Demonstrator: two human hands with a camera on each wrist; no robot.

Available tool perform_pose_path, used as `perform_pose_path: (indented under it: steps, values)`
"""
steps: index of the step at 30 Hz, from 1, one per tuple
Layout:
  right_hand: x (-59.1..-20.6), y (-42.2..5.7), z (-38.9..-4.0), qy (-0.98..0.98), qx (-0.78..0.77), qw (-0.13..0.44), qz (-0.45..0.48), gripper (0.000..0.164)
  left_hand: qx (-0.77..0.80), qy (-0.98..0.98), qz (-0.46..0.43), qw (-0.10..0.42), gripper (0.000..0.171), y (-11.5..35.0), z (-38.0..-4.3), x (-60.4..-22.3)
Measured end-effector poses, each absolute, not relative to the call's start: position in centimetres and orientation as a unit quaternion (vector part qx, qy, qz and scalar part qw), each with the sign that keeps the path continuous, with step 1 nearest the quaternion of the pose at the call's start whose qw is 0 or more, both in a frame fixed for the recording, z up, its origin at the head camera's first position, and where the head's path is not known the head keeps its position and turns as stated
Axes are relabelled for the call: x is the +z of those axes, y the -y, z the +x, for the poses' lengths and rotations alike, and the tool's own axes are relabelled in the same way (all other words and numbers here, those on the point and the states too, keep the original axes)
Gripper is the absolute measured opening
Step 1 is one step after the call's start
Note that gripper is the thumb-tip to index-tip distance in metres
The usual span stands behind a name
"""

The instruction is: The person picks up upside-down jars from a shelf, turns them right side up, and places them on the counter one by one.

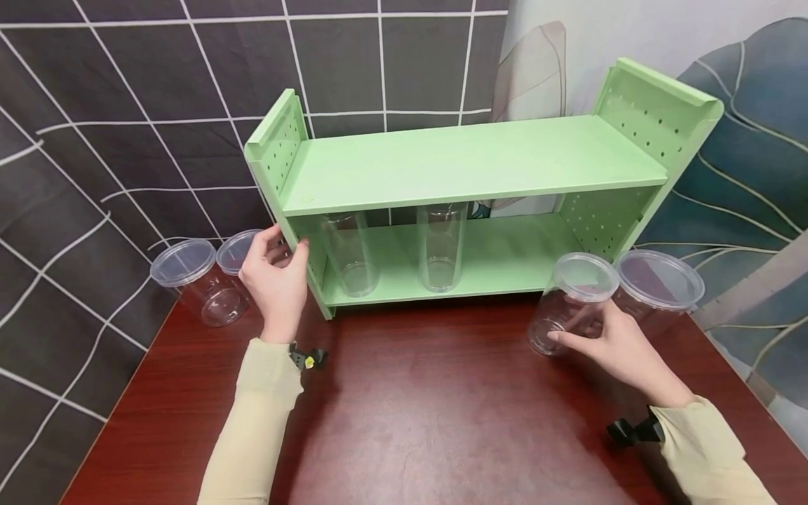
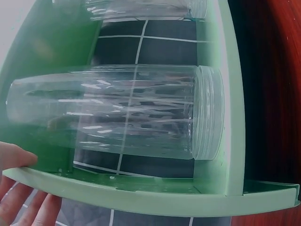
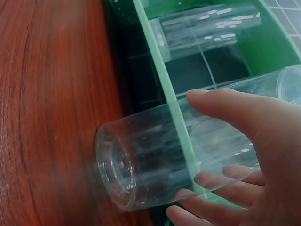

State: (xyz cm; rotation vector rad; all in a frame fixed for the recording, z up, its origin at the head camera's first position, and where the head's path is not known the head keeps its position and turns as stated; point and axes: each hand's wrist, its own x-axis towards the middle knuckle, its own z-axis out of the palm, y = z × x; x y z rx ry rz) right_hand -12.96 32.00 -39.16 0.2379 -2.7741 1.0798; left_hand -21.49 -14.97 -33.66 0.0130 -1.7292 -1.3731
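My left hand point(image 1: 274, 287) grips the left side panel of a light green two-tier shelf point(image 1: 473, 165). In the left wrist view its thumb lies on the inner face of the panel point(image 2: 141, 197), fingers on the outer side. On the right, my right hand point(image 1: 625, 351) holds a clear plastic jar point(image 1: 555, 312) with a translucent lid, upright in front of the shelf's right end. Thumb and fingers lie on opposite sides of this jar point(image 3: 146, 160) in the right wrist view. Two tall clear jars point(image 1: 349, 256) point(image 1: 442, 245) stand on the lower tier.
Another lidded jar point(image 1: 659, 280) is right beside the held one. Two more lidded jars point(image 1: 183, 263) point(image 1: 238, 251) stand left of the shelf. The table point(image 1: 429, 421) is dark red wood. A black gridded cloth point(image 1: 158, 154) hangs behind and to the left.
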Motion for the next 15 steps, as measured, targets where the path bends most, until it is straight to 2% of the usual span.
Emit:
perform_pose_path:
  steps: [4,7,15]
  values:
    - [-39.4,-32.0,-13.3,0.921,0.373,0.078,0.078,0.038,-0.559,0.697,0.015,0.448,0.029,14.9,-21.5,-33.6]
    - [-39.4,-32.0,-13.1,0.925,0.364,0.081,0.069,0.042,-0.559,0.699,0.024,0.446,0.029,14.8,-21.4,-33.4]
    - [-37.7,-31.9,-12.4,0.914,0.38,0.117,0.078,0.096,-0.548,0.707,0.03,0.446,0.028,13.5,-19.7,-31.4]
